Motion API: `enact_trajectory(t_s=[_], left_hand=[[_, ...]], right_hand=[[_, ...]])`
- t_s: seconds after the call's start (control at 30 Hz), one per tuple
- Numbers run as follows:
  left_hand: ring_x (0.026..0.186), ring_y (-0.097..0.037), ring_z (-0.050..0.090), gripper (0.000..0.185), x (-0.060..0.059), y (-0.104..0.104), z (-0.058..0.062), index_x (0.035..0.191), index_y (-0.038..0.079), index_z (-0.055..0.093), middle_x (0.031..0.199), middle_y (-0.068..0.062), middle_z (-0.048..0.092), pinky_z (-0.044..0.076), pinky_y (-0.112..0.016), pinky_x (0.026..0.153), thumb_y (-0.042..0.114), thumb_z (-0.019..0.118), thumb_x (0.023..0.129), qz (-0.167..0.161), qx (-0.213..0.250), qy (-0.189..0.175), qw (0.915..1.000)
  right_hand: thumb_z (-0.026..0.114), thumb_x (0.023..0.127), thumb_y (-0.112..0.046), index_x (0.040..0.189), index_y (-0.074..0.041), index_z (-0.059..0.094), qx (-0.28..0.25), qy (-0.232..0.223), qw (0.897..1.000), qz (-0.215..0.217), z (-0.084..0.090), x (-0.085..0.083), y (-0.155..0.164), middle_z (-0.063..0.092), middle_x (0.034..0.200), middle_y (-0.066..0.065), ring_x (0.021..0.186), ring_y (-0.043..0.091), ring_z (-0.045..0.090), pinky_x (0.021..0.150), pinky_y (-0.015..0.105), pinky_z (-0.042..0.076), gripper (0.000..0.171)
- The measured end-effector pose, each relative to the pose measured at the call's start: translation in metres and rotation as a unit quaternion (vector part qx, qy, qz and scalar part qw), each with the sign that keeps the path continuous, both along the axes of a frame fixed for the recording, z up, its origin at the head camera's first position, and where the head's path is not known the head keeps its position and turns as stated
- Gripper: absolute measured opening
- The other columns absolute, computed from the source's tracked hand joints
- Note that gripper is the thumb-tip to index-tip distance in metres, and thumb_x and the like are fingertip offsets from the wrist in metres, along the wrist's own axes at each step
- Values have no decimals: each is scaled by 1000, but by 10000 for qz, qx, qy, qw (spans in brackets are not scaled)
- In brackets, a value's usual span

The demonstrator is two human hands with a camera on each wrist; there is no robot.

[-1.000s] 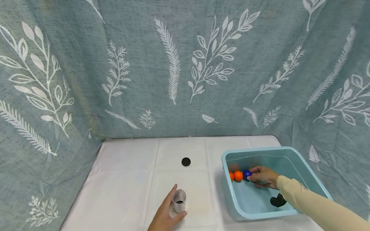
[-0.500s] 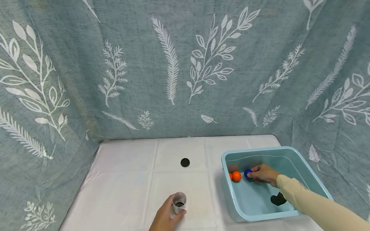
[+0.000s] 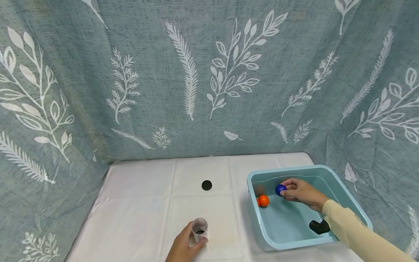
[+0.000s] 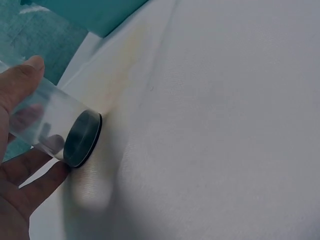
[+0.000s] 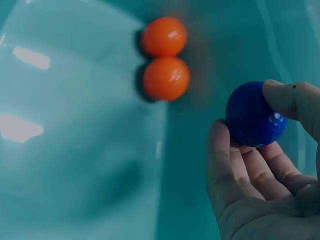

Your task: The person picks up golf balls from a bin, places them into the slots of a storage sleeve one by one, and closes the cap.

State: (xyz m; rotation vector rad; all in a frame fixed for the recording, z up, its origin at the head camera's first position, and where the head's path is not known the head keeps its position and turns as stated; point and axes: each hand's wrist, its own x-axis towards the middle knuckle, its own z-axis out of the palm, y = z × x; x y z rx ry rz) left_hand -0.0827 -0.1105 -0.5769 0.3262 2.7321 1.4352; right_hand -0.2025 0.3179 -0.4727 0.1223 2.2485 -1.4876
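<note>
Between thumb and fingers, my right hand (image 3: 302, 193) holds a blue ball (image 5: 252, 115) over the floor of the light blue tub (image 3: 266, 233). Two orange balls (image 5: 166, 79) touch each other to one side of it in the right wrist view; from the head, the nearer orange ball (image 3: 263, 200) partly hides the other. My left hand (image 3: 184, 244) grips a clear plastic tube (image 3: 199, 230) with a black base (image 4: 83, 139). The tube is upright at the table's front in the head view, and no ball shows inside it.
A black disc (image 3: 207, 185) lies on the white tablecloth (image 3: 140, 203) beyond the tube. Inside the tub, near my right sleeve (image 3: 347, 222), is a dark object (image 3: 319, 227), partly covered by the sleeve. Leaf-patterned grey-green cloth (image 3: 147, 83) hangs behind and at both sides.
My right hand has taken hold of the blue ball and lifted it away from the orange balls. The left hand still holds the tube in about the same place.
</note>
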Motion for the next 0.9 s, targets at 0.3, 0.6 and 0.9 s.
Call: enact_trajectory(t_s=[0.3,0.6,0.9], left_hand=[[117,-43,61,67,5,-3,-2,140,-5,42,130,-23,61,50,-57,95,25,76,92,68,181,271,9994],[111,-34,66,59,3,2,27,132,12,43,123,-11,64,56,-40,92,30,79,90,134,326,198,9992],[106,-16,66,56,1,10,56,131,20,56,123,7,66,56,-34,93,28,85,84,473,618,459,9959]], right_hand=[[75,94,-22,142,2,49,-610,607,9955,408,34,12,-12,47,141,26,115,28,62,95,33,55,59],[72,96,-27,144,-7,49,-884,1008,9892,585,73,16,-44,45,147,17,131,32,52,103,37,50,56],[72,96,-22,140,-12,54,-1597,1229,9770,703,87,28,-95,50,141,13,126,26,57,102,32,50,48]])
